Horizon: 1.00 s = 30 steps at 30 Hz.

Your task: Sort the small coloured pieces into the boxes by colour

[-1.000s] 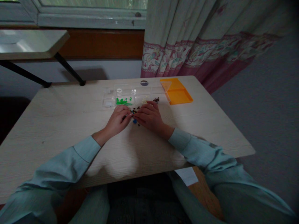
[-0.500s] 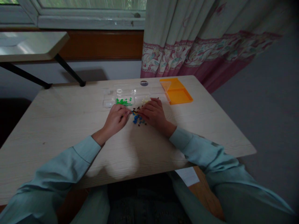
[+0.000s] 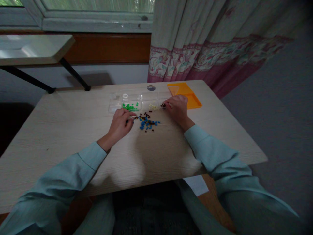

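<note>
A loose heap of small building blocks (image 3: 148,123), mostly blue and dark brown with a few yellow, lies on the table between my hands. My left hand (image 3: 121,124) rests at the heap's left edge, fingers curled and tips close together; whatever is in them is too small to tell. Behind it stands a clear compartment box (image 3: 140,97). Green pieces (image 3: 130,107) fill one front compartment, and pale yellow pieces (image 3: 153,107) another. My right hand (image 3: 178,109) is closed in a pinch over dark brown pieces (image 3: 162,105) in the front right compartment. Its fingertips hide what they hold.
An open orange case (image 3: 184,94) lies at the back right, partly behind my right hand. A raised shelf (image 3: 34,49) on black legs stands at the back left. Curtains (image 3: 176,62) hang behind the table (image 3: 73,130).
My right hand has moved from the heap to the right and back, over the box's front right compartment. More of the heap now shows. My left hand has stayed nearly in place.
</note>
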### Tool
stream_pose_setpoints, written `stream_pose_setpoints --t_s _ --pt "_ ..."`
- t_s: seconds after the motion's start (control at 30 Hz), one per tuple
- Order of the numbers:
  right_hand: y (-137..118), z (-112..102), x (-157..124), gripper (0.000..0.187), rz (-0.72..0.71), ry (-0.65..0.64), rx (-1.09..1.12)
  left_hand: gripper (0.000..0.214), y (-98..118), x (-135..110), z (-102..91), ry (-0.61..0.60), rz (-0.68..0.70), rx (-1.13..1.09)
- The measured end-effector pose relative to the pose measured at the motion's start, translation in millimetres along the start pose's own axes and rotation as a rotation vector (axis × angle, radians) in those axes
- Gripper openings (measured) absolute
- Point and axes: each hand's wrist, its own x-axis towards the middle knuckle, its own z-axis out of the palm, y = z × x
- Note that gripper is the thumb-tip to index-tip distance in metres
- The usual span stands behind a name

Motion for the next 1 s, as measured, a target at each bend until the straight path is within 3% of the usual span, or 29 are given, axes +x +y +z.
stream_pose_setpoints --t_s 1.0 --pt "-12 1 -1 0.025 0.003 -0.011 0.087 0.017 -6 0 3.6 -0.037 0.015 0.068"
